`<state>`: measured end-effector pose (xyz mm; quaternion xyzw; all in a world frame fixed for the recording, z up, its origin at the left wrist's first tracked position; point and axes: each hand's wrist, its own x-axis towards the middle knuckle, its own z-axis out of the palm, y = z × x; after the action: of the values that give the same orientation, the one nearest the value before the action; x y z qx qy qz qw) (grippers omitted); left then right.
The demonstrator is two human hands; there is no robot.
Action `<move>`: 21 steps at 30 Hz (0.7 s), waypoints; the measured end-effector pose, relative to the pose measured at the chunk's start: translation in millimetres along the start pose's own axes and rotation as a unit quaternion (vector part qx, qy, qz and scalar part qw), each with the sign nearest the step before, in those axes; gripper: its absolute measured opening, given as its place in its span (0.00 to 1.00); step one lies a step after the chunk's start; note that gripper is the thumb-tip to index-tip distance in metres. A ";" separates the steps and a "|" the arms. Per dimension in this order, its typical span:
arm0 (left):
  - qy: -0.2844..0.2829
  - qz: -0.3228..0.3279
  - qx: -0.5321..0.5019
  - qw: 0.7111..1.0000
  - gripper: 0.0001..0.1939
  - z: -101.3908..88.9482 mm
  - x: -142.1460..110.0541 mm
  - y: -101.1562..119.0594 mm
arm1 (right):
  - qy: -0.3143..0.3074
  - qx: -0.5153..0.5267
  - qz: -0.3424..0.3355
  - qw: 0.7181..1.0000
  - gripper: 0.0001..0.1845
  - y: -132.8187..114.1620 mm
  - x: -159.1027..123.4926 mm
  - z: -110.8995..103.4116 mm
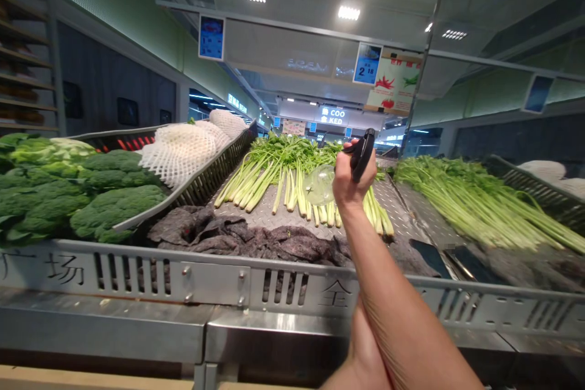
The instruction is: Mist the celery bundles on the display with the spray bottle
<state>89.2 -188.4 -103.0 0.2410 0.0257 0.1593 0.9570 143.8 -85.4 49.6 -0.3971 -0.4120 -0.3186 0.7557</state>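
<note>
My right hand is reached out over the produce display, its fingers wrapped round the black handle of a spray bottle. The bottle's clear, rounded body is to the left of the hand, in front of the celery. Bunches of celery lie side by side on a textured metal shelf, leaves to the back and cut stalk ends to the front. Below my right forearm, part of my left hand or wrist shows at the bottom edge; its fingers are hidden.
Dark crumpled cloth lies along the grey slatted front rail. To the left are broccoli heads and a crate with foam-netted produce. A phone rests beside the mirror. Price cards hang overhead.
</note>
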 end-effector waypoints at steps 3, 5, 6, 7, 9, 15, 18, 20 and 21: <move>-0.005 0.020 -0.030 0.999 0.31 22.1 -5.1 36.6 | 0.009 -0.026 0.000 1.000 0.15 10.3 0.4 -8.7; -0.016 0.131 -0.034 0.991 0.29 33.3 -10.9 71.9 | 0.030 -0.059 -0.004 0.998 0.15 22.4 6.0 -19.4; -0.027 0.173 -0.016 0.984 0.28 36.6 -12.9 91.8 | 0.035 -0.083 -0.012 0.996 0.15 30.2 9.4 -26.3; -0.039 0.222 0.018 0.974 0.27 38.0 -13.4 112.6 | 0.028 -0.111 -0.016 0.993 0.16 39.0 12.3 -34.1; -0.023 0.315 0.135 0.939 0.25 34.1 -7.6 154.1 | 0.019 -0.176 -0.008 0.984 0.15 58.6 15.3 -50.6; 0.296 0.409 0.569 0.649 0.18 -17.8 43.4 239.8 | -0.021 -0.278 0.052 0.959 0.15 105.2 -2.6 -83.3; 0.369 0.384 0.650 0.542 0.20 -44.2 58.7 250.4 | -0.018 -0.282 0.094 0.955 0.15 112.1 -15.4 -87.3; 0.368 0.392 0.683 0.495 0.20 -55.2 63.6 248.8 | -0.024 -0.279 0.113 0.953 0.15 113.2 -20.6 -88.8; 0.365 0.396 0.691 0.482 0.20 -58.5 65.3 246.5 | -0.029 -0.276 0.118 0.953 0.15 113.5 -22.1 -89.6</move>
<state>71.5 64.2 -37.1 0.7292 0.3763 0.5264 0.2226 258.6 -104.7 -39.0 -0.6453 -0.2793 -0.3166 0.6366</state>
